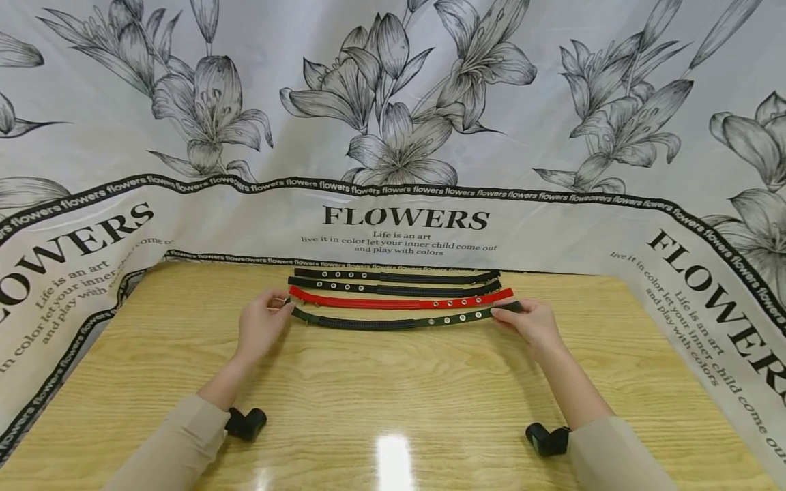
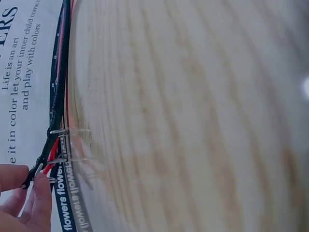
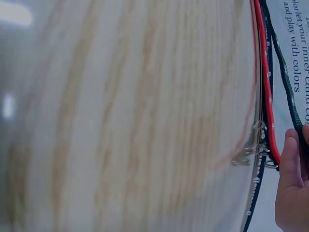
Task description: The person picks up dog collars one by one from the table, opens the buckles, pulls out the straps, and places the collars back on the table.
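A dark green collar [image 1: 362,324] with metal eyelets stretches between both hands in the head view, sagging slightly in the middle. My left hand [image 1: 260,324] pinches its left end, where the left wrist view shows metal fittings on the collar [image 2: 57,104]. At the right end, the thumb and fingers of my right hand [image 1: 533,326] grip the collar's tip. Just behind lies a red collar [image 1: 368,302], roughly parallel to the green one. Two dark collars, a nearer one [image 1: 408,290] and a farther one [image 1: 424,278], lie beyond it.
The wood-grain table [image 1: 393,382] has glare near its front. A white floral cloth [image 1: 245,218] with printed lettering stands along the back and sides. Black wrist devices sit beside the left cuff [image 1: 247,424] and the right cuff [image 1: 546,440].
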Demonstrator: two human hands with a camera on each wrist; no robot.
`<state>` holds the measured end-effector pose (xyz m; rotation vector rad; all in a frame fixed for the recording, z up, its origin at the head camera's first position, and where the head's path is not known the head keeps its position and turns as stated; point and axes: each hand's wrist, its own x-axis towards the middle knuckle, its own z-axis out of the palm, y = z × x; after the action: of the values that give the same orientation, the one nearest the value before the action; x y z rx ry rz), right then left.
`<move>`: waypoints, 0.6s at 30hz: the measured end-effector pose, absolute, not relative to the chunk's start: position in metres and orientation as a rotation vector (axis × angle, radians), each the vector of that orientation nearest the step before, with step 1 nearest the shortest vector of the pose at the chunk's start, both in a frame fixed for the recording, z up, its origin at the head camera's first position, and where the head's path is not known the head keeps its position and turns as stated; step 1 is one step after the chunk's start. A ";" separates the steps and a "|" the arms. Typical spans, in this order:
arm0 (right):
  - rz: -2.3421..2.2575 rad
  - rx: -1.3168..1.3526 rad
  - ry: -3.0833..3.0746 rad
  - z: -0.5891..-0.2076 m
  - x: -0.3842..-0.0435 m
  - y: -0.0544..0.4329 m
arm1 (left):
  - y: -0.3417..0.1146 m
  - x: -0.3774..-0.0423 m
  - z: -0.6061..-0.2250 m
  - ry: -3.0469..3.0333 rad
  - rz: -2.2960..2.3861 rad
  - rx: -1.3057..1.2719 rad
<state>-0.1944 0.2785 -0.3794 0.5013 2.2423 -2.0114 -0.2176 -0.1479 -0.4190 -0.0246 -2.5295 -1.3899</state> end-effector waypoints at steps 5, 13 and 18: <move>-2.079 0.542 2.166 -0.390 -0.200 0.283 | -0.150 -0.221 -0.420 -2.549 -1.471 0.104; -2.174 0.617 2.063 -0.398 -0.207 0.286 | -0.153 -0.223 -0.424 -2.500 -1.676 0.260; -2.209 0.694 2.008 -0.401 -0.211 0.287 | -0.154 -0.224 -0.425 -2.426 -1.836 0.300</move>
<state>-0.2109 0.2872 -0.4008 0.6944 2.0075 -2.2091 -0.2236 -0.1545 -0.4251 0.2998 -2.4265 -1.8355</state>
